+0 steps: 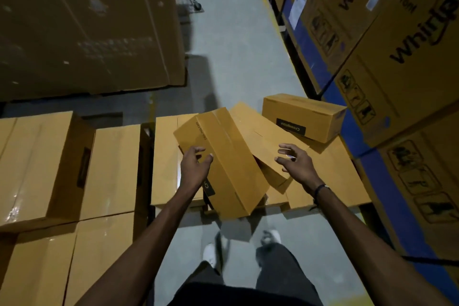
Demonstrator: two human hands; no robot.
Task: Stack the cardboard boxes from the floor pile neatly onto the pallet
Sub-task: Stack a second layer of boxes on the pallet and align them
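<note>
Tilted box: the cardboard box in front of you lies askew on top of the floor pile, long axis running from far-left to near-right, its near end hanging over the pile's near edge and dipping toward your feet.
Left hand: your left hand is at the box's left long edge, fingers loosely spread and curved, thumb tip against the top face; whether the fingers actually clasp the edge, you cannot tell.
Right hand: your right hand hovers spread wide, holding nothing, just right of the tilted box, above a second slanted box that lies partly under it.
Far box: a third box sits on the pile's far-right corner, long axis left to right, black label facing you.
Stacked boxes: to your left, neat rows of boxes stand side by side, one raised box at the far-left; what carries them is hidden.
Surroundings: large printed cartons line the right, a tall carton stands far-left.
</note>
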